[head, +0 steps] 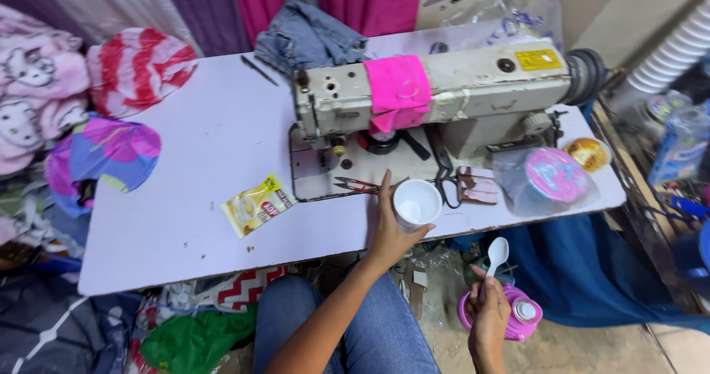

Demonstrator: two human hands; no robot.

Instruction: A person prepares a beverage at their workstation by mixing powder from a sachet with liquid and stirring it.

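1. Cup (pixel 416 204), white, stands upright at the table (pixel 185 218) front edge, before the sewing machine (pixel 444 93); the left hand (pixel 388 230) wraps it from its left side.
2. Spoon (pixel 497 254), bowl upward, is pinched in the right hand (pixel 489 316), lower right of the cup, off the table.

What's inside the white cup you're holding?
The white cup in the left hand looks empty: only its white inner wall and bottom show. The near inner wall is hidden by the rim.
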